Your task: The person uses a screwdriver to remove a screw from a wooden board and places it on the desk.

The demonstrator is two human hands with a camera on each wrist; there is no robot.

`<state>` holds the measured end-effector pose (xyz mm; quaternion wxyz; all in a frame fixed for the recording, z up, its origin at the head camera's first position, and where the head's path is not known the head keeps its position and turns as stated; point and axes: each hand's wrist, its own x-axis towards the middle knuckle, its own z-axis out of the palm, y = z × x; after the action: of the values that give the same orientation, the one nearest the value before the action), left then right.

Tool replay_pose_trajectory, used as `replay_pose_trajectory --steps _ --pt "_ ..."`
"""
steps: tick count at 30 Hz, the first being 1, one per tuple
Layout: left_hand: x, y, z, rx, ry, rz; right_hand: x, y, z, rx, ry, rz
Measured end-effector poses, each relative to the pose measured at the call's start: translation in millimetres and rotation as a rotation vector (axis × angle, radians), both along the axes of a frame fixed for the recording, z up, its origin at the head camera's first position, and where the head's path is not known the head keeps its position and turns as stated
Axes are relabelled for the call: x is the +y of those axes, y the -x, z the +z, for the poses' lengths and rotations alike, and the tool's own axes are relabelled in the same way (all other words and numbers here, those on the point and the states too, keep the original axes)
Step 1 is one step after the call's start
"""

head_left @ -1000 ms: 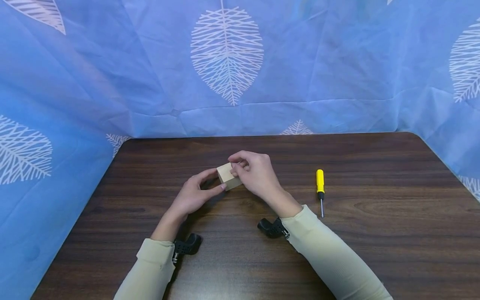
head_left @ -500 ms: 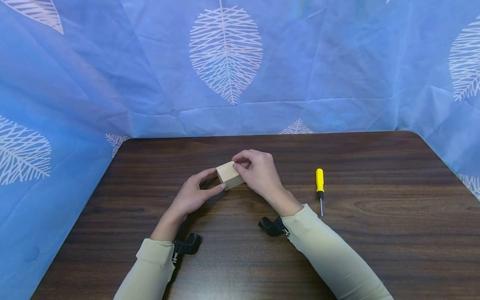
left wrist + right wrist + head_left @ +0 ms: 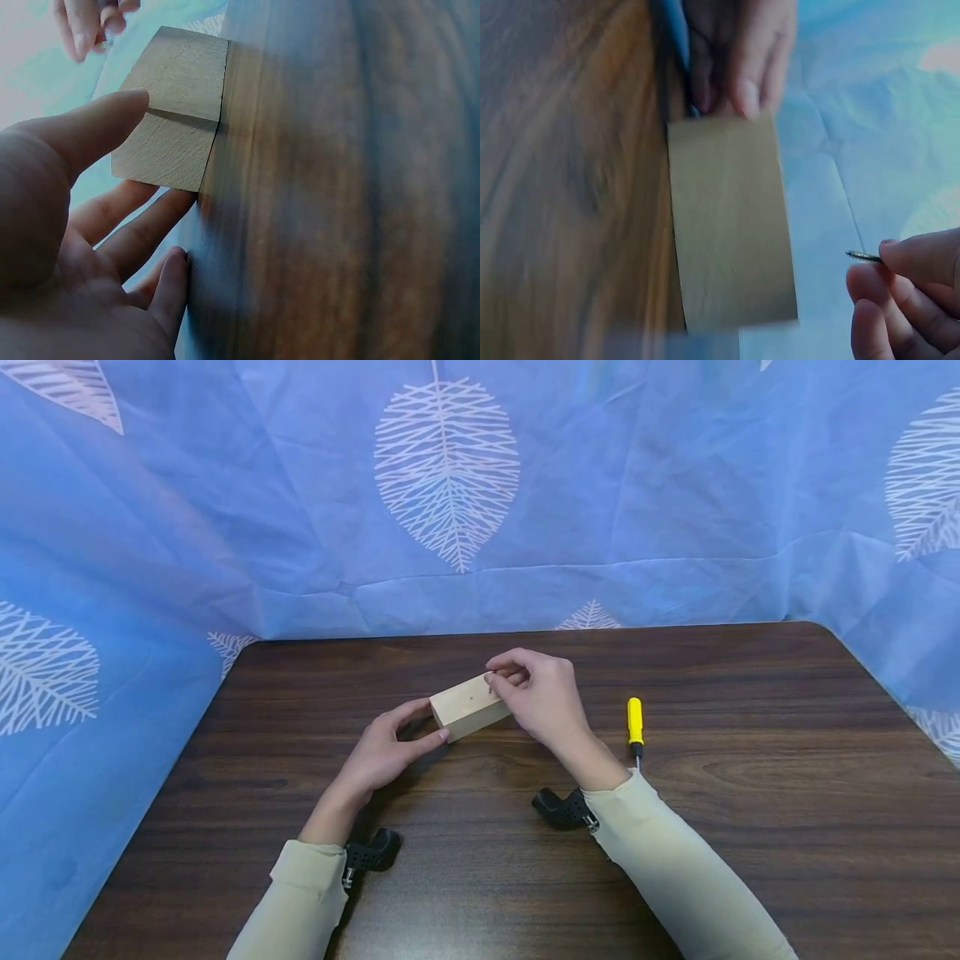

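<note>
A pale rectangular wooden block (image 3: 465, 708) lies on the dark table. My left hand (image 3: 381, 750) grips its left end between thumb and fingers; in the left wrist view the thumb (image 3: 112, 124) presses one side and fingertips touch the opposite edge. My right hand (image 3: 542, 695) is over the block's right end, in front of part of it. Between its thumb and index finger it pinches a small threaded screw (image 3: 864, 256), whose tip sticks out beside the block in the right wrist view. A small dark mark shows on the block's top in the head view.
A yellow-handled screwdriver (image 3: 635, 720) lies right of my right hand, its shaft partly behind the sleeve. The wood-grain table (image 3: 750, 710) ends at a blue curtain (image 3: 315, 510) with white leaf prints. Black camera mounts (image 3: 372, 850) hang at both wrists.
My right hand has moved right along the block with the screw, uncovering more of its top face. The left hand has kept its grip on the left end.
</note>
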<state>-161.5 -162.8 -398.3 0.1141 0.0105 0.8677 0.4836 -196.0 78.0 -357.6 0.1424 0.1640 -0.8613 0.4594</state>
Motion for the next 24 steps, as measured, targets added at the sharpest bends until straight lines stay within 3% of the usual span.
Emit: replay_pose_trajectory --steps 6,14,24 --pt "-1 -2.4 0.3 0.017 0.01 -0.011 39 -1.6 -1.5 -0.152 -0.002 -0.089" --pt "-2 -2.9 1.0 0.018 0.01 -0.014 91 -6.6 -9.3 -0.383 -0.075 -0.148" --pt "0 -2.2 0.4 0.015 0.008 -0.02 107 -13.7 -12.0 -0.555 -0.151 -0.138"
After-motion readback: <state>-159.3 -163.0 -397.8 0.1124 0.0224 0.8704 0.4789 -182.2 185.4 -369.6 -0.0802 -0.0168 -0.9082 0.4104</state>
